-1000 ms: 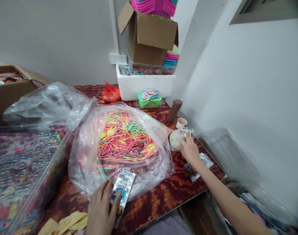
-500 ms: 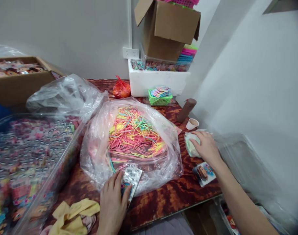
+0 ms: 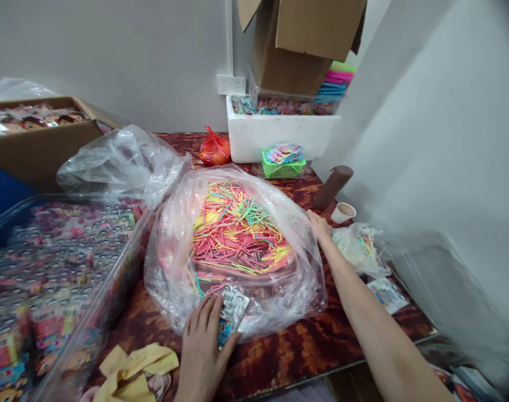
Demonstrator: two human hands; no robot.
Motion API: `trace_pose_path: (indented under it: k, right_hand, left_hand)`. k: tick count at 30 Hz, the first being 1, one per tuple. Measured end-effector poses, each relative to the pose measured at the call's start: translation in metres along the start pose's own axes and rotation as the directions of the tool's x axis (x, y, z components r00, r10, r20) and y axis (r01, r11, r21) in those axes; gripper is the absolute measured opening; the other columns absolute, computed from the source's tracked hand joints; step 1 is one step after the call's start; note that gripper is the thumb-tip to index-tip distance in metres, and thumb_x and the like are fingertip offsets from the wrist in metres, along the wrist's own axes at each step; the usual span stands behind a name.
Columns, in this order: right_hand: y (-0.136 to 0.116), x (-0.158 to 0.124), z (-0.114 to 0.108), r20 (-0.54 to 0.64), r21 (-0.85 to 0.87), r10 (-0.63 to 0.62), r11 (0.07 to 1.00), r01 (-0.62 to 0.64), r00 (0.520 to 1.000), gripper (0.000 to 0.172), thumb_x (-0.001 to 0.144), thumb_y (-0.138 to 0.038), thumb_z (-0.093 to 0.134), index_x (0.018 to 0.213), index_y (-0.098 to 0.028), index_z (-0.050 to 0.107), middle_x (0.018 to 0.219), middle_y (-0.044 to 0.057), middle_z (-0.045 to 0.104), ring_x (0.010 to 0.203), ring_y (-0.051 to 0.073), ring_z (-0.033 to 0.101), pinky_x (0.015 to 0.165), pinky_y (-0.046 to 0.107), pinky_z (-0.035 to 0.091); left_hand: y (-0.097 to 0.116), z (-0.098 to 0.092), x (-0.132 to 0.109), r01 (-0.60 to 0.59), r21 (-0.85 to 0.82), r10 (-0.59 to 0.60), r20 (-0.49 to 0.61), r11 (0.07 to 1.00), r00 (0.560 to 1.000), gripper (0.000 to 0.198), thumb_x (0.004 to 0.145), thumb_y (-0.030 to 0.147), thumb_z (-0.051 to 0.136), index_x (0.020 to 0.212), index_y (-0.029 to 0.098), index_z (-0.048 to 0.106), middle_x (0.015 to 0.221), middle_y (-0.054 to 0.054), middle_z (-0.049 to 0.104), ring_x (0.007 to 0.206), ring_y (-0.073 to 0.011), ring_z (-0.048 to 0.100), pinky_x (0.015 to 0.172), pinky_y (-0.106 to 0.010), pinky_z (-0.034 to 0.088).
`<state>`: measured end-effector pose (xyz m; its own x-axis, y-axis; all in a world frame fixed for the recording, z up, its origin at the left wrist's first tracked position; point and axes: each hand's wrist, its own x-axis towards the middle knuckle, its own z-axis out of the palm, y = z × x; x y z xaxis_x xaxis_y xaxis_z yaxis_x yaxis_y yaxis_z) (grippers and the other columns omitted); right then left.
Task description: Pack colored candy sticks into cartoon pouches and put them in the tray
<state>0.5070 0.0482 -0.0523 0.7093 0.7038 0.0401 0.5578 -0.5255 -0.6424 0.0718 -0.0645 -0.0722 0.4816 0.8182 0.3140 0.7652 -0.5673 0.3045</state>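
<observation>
My left hand [image 3: 202, 340] lies at the front of a large clear plastic bag, with fingers and thumb around a small stack of silver-backed printed packets [image 3: 233, 309]. The open bag [image 3: 171, 290] is spread over the table and holds a heap of thin pink, yellow, green and blue sticks [image 3: 238, 237]. At the bag's right edge is my right hand [image 3: 319, 226], stretched forward. Its fingertips are small and partly hidden, so whether they grip anything cannot be told. Right of that forearm lies a smaller crumpled clear bag [image 3: 350, 245] with a few coloured sticks, beside silvery packets [image 3: 388, 294].
At left stands a clear tub [image 3: 112, 285] full of packets, with a cardboard box [image 3: 41, 148] behind. A yellow cloth [image 3: 137, 365] lies in front. Further back are a red bag [image 3: 215, 149], green basket [image 3: 283, 169], white foam box [image 3: 279, 134], brown flask [image 3: 333, 187] and paper cup [image 3: 344, 213].
My right hand has left the small clear bag and moved left to the big bag's right edge. My left hand stays at the packets. The whole view has shifted slightly.
</observation>
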Motion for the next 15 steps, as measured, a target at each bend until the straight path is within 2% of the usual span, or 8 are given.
trace_pose_path:
  k: [9, 15]
  right_hand:
    - [-0.003, -0.035, 0.015, -0.133, -0.05, 0.026, 0.998, -0.033, 0.991, 0.052, 0.095, -0.048, 0.029, 0.112, -0.022, 0.07, 0.115, 0.011, 0.069, 0.107, 0.029, 0.056, 0.098, 0.048, 0.035]
    - [-0.006, -0.076, 0.023, -0.186, -0.047, 0.008, 0.999, -0.017, 0.983, 0.046, 0.093, -0.043, 0.03, 0.104, -0.023, 0.07, 0.106, 0.011, 0.069, 0.097, 0.029, 0.055, 0.089, 0.047, 0.038]
  left_hand:
    - [-0.039, -0.012, 0.005, -0.045, -0.042, 0.047, 0.057, 0.998, 0.997, 0.067, 0.084, 0.047, 0.061, 0.143, 0.023, 0.04, 0.137, -0.012, 0.055, 0.125, -0.029, 0.051, 0.104, -0.044, 0.042]
    - [-0.04, -0.022, 0.007, 0.018, -0.039, -0.015, 0.098, 0.999, 0.995, 0.068, 0.085, 0.048, 0.059, 0.144, 0.022, 0.038, 0.136, -0.012, 0.055, 0.123, -0.0296, 0.05, 0.104, -0.046, 0.04]
